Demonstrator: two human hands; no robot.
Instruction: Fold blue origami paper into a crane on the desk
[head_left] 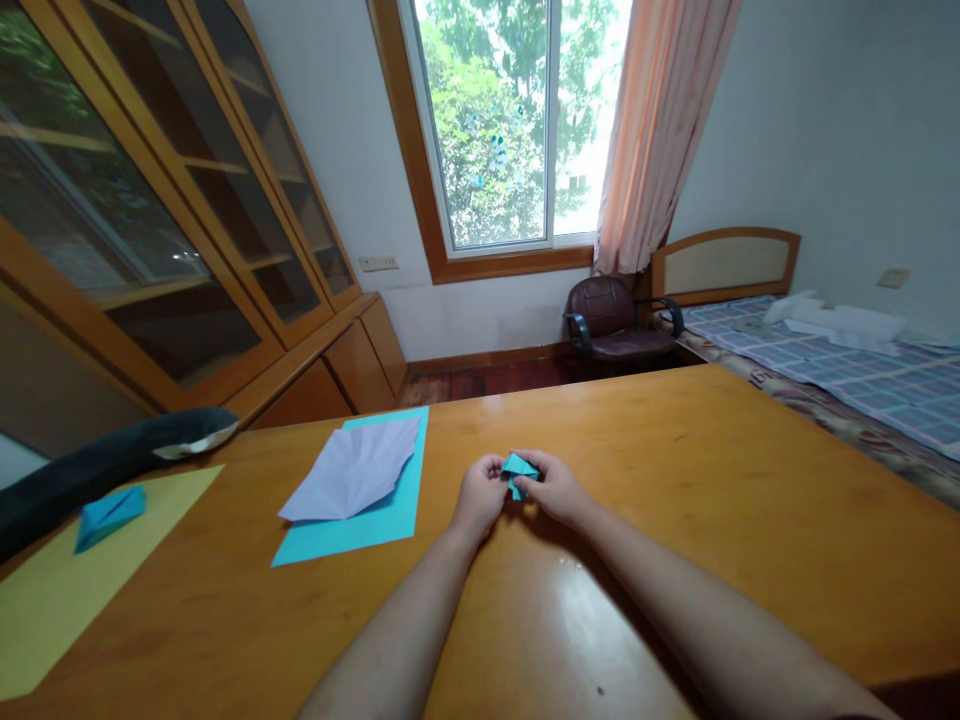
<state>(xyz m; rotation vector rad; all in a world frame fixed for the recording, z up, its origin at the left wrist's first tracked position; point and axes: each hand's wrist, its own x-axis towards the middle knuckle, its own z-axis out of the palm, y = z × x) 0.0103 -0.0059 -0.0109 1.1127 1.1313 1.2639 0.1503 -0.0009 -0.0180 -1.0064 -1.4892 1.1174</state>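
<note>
Just above the wooden table (pixel 637 450), a small folded piece of turquoise paper (pixel 519 467) is held between both hands. My left hand (pixel 482 495) pinches its left side, fingers curled behind it. From the right, my right hand (pixel 556 484) grips the other side with the thumb on the near face. The paper has several pointed flaps, and part of it is hidden by my fingers. Left of my hands lies a creased white sheet (pixel 352 468) on top of a flat turquoise sheet (pixel 360 538).
A blue folded paper piece (pixel 111 516) rests on a yellow sheet (pixel 67 590) at the far left, beside a dark long plush-like object (pixel 112 450). Beyond the table are a glass-fronted cabinet (pixel 255 260), a brown armchair (pixel 611 315) and a bed (pixel 847 350).
</note>
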